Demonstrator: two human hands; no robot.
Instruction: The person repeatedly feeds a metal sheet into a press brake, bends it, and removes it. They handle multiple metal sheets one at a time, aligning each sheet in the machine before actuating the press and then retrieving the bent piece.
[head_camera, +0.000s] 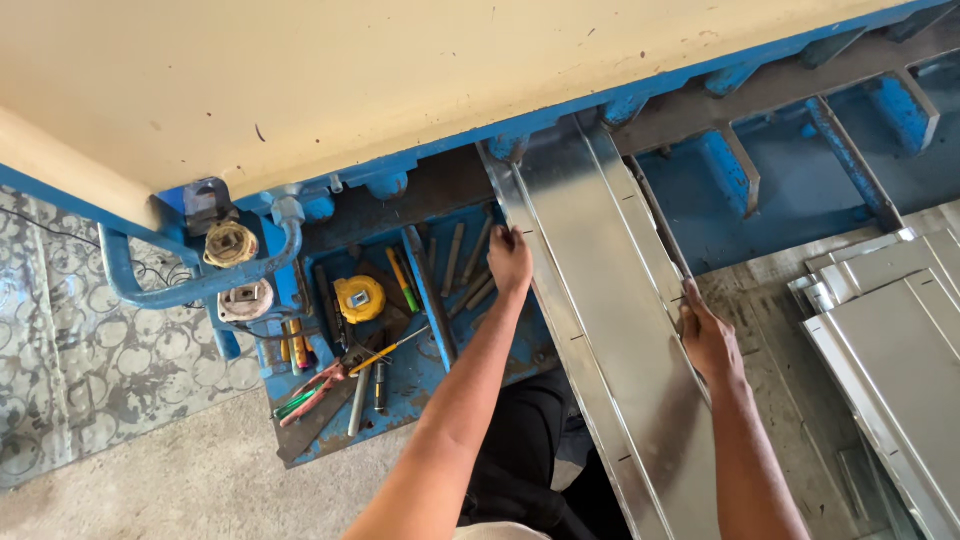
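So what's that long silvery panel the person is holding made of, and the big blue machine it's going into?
The long folded panel looks like thin sheet metal, probably galvanised steel: bright, smooth grey, with sharp creases. The blue machine frame seems to be heavy painted steel, its paint chipped and worn dark along the edges.

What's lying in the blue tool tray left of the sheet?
Yellow tape measure, red-handled pliers, a yellow-handled screwdriver and grey metal rods lie in the blue tool tray. The left forearm covers its right part.
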